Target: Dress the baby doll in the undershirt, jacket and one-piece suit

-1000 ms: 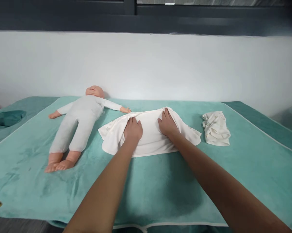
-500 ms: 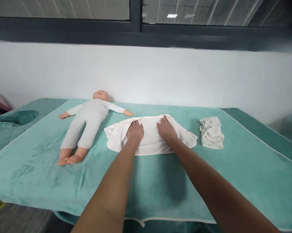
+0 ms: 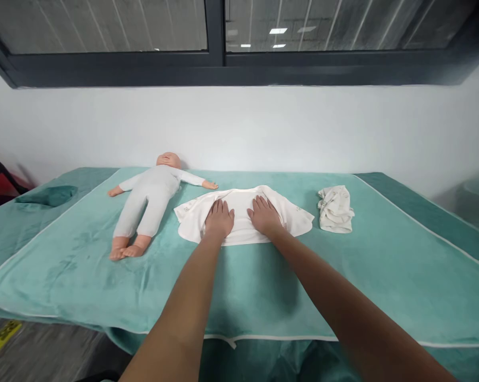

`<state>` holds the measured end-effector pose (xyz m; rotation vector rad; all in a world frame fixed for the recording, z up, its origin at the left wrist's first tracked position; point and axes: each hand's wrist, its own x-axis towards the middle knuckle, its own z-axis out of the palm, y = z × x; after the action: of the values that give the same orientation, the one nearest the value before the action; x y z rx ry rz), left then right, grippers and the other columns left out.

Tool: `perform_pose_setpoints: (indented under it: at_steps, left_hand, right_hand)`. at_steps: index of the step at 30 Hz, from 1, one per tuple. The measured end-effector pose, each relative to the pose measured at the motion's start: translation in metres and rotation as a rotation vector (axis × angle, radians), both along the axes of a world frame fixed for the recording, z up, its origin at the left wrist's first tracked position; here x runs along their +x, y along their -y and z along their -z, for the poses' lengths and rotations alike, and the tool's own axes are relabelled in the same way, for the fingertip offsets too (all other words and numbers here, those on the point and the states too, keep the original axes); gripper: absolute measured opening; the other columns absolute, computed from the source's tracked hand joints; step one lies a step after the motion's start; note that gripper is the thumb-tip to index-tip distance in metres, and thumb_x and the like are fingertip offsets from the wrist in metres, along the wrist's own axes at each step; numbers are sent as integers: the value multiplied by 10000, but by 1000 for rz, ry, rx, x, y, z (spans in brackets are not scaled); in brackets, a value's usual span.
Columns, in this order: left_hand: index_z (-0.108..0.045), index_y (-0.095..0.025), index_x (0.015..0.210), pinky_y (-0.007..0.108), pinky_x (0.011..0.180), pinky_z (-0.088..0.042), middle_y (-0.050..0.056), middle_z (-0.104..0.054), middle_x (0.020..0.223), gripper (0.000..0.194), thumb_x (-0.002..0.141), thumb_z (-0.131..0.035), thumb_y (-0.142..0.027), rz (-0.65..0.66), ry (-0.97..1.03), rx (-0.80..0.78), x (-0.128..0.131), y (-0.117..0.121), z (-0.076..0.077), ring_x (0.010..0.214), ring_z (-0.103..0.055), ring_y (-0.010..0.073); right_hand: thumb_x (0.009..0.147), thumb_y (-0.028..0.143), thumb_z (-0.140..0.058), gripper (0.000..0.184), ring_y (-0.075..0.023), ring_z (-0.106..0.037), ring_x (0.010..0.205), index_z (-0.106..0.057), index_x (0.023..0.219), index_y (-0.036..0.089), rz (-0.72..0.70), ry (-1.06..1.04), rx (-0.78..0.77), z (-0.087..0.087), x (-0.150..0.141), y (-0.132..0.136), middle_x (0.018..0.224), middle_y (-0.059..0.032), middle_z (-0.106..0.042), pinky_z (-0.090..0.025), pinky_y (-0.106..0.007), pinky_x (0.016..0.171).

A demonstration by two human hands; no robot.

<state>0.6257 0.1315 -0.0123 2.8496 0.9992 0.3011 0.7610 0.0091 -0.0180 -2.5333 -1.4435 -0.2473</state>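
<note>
At twelve o'clock, my left hand (image 3: pixel 219 219) and right hand (image 3: pixel 265 216) rest flat, unclamped, on the white garment (image 3: pixel 240 225), apparently spreading it, with gentle smoothing probably needed next.

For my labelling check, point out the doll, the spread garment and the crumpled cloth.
Doll (image 3: pixel 155 185), head view, on the torso.
Spread garment (image 3: pixel 240 208), head view, on the middle.
Crumpled cloth (image 3: pixel 335 209), head view, on the centre.

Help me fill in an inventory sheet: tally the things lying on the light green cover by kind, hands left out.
Doll: 1
Cloths: 2 (spread-out white cloth, bunched-up white cloth)
Total: 3
</note>
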Motion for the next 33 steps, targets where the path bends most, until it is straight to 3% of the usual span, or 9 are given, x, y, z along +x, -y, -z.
perform_pose_setpoints:
  at_steps: [6,12,15,18,24,29,33]
  left_hand:
    - [-315,15,1488,443,1220,-149,225,-293,1566,641,1001,-211,-390,62,-49,54,-19,13,-1,1496,-197,280]
    - [-321,-19,1498,435,1225,-169,183,-290,1579,632,1005,-197,-394,113,-71,50,-48,27,1,1484,-240,277]
    - [-340,-47,1496,436,1226,-179,162,-315,1574,612,1007,-192,-384,130,-54,72,-57,32,4,1481,-255,260]
    - [-367,-70,1486,431,1222,-192,149,-357,1557,589,1009,-204,-373,141,-32,92,-60,33,5,1472,-279,247]
    - [-392,-78,1471,440,1216,-205,148,-379,1546,565,1005,-241,-360,139,4,71,-58,31,5,1460,-305,246]
    - [-421,-127,1456,442,1212,-220,128,-404,1536,533,993,-298,-361,136,46,34,-58,30,5,1452,-324,230]
    - [-431,-148,1451,435,1213,-222,116,-410,1536,527,988,-309,-368,132,69,22,-58,29,6,1449,-328,224]
  right_hand:
    - [1014,421,-251,637,-281,-237,1477,-353,1479,-3,-20,-45,-29,-4,-20,19,1572,-215,-293,-186,-466,1183]
    - [1008,489,-283,624,-263,-202,1489,-360,1502,115,-205,-20,-19,-4,-55,74,1600,-130,-282,-187,-459,1187]
    - [999,479,-352,549,-277,-309,1432,-478,1418,149,-257,31,75,-5,-62,107,1545,-129,-391,-240,-455,1162]
    - [989,402,-432,375,-281,-467,1264,-623,1218,175,-229,73,155,-9,-58,130,1345,-128,-576,-341,-423,1075]
    - [996,237,-432,227,-219,-552,978,-653,1030,195,-255,107,92,-15,-43,134,1046,-75,-655,-389,-341,860]
    - [992,186,-420,209,-215,-534,909,-620,935,172,-255,104,70,-12,-35,128,952,-74,-632,-369,-333,837]
    - [982,148,-415,190,-207,-526,888,-600,942,161,-336,77,27,-13,-31,135,972,-82,-621,-379,-322,832]
